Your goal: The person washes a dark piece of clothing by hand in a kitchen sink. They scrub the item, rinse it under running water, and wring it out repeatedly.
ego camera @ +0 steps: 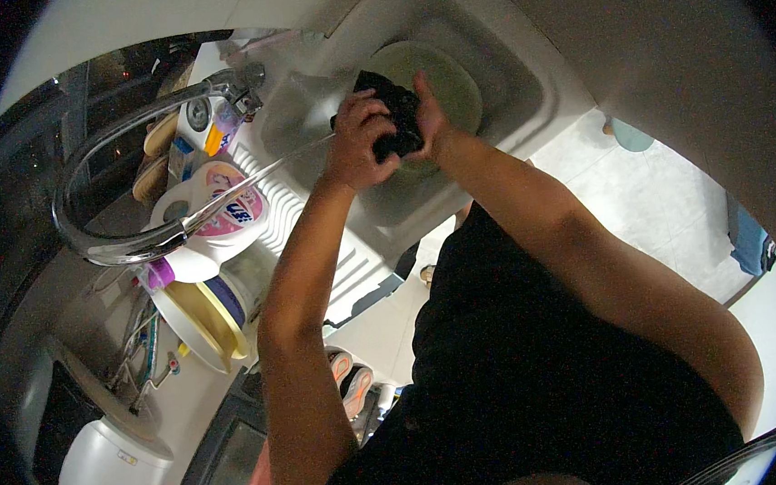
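Observation:
A bunched black cloth [399, 108] is between my two hands over a white utility sink [516, 48]. My left hand [363, 138] grips its left side with bent fingers. On the other side, my right hand [432, 119] holds the cloth against the palm, thumb raised; its other fingers are partly hidden. Below them a round, pale greenish basin [462, 96] sits in the sink. A curved chrome faucet [122, 250] sends a stream of water [266, 173] toward the cloth and my left hand.
Left of the sink, a white detergent bottle [222, 214] with a purple cap lies by the ribbed washboard [280, 213]. Stacked basins [196, 326] lean near wall pipes [144, 357]. Shoes [355, 385] are lower down, and a pale tiled floor [631, 203] shows at right.

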Tool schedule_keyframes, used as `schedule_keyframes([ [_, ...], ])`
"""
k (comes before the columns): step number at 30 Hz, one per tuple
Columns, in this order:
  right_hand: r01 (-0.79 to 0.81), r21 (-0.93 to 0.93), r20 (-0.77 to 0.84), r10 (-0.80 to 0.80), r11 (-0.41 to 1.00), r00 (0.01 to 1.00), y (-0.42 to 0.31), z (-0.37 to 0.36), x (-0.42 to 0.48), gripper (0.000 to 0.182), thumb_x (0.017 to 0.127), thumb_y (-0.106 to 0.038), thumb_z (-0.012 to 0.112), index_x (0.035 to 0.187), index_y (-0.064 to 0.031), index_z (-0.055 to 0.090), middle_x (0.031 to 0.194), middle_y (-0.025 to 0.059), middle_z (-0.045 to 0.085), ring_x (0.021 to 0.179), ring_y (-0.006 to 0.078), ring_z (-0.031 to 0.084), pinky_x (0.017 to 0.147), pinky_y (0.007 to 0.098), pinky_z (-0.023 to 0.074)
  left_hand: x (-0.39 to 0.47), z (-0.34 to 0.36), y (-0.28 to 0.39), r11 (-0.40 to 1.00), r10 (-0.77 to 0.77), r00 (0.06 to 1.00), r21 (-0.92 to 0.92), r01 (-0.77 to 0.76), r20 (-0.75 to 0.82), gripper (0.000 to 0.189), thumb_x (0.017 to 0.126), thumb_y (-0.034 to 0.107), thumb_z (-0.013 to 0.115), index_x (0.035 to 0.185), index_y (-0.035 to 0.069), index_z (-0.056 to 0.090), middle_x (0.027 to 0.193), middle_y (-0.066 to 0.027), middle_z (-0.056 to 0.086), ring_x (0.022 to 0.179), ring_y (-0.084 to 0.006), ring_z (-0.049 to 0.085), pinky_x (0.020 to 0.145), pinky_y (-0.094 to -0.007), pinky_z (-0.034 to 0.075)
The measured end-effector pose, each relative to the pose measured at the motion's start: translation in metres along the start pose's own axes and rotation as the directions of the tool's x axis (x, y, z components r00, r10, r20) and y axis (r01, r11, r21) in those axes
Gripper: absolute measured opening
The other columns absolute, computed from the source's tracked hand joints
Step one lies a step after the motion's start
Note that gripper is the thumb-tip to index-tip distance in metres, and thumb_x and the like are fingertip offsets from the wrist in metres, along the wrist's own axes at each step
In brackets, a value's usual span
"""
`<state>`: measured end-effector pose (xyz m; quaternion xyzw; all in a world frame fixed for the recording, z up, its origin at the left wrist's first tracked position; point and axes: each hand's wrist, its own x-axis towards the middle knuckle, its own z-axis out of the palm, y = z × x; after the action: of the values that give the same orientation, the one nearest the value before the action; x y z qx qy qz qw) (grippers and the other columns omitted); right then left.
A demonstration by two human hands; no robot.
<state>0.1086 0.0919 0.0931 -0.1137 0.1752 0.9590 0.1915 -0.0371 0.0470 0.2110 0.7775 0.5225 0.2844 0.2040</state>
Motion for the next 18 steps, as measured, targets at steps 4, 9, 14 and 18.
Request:
schedule_keyframes([
  [4,-0.217,0.176,0.419,0.127,0.96,0.899,0.01,-0.015,0.029,0.063,0.101,-0.06,0.045,0.136,-0.0103,0.061,0.122,0.0125,0.069,0.102,0.0343,0.068,0.091,0.0497,0.0591,-0.014,-0.01,0.016,0.991,0.054,0.99,0.116,-0.07,0.131,0.055,0.056,0.032,0.085,0.104,0.018,0.062,0.138,-0.011,0.048,0.14,-0.047,0.037,0.108,-0.0662,0.037],
  [9,-0.051,-0.198,-0.002,0.052,0.979,0.999,0.027,0.005,0.041,0.056,0.099,-0.054,0.054,0.131,-0.0103,0.063,0.125,0.014,0.068,0.109,0.0305,0.067,0.097,0.0457,0.0546,-0.029,-0.004,0.021,0.978,-0.113,0.992,0.168,0.12,-0.051,0.072,0.056,0.047,0.093,0.115,0.021,0.061,0.151,-0.014,0.042,0.14,-0.0521,0.035,0.107,-0.0742,0.032],
  [14,-0.036,-0.271,-0.035,0.028,0.962,0.999,0.037,-0.006,0.057,0.05,0.099,-0.05,0.053,0.127,-0.0098,0.065,0.124,0.0145,0.068,0.109,0.0304,0.067,0.097,0.0453,0.0538,-0.041,0.009,0.013,0.934,-0.159,0.963,0.282,0.218,-0.218,0.07,0.057,0.04,0.096,0.114,0.017,0.062,0.148,-0.0195,0.045,0.138,-0.0538,0.039,0.11,-0.0694,0.035],
  [18,-0.042,-0.215,-0.039,0.035,0.976,0.999,0.048,-0.005,0.057,0.049,0.1,-0.048,0.051,0.126,-0.0089,0.064,0.122,0.0147,0.069,0.107,0.0313,0.067,0.096,0.0462,0.054,-0.049,0.024,0.005,0.914,-0.287,0.905,0.193,0.357,-0.315,0.059,0.062,0.033,0.093,0.109,0.013,0.063,0.135,-0.017,0.054,0.133,-0.0483,0.046,0.107,-0.0643,0.039],
])
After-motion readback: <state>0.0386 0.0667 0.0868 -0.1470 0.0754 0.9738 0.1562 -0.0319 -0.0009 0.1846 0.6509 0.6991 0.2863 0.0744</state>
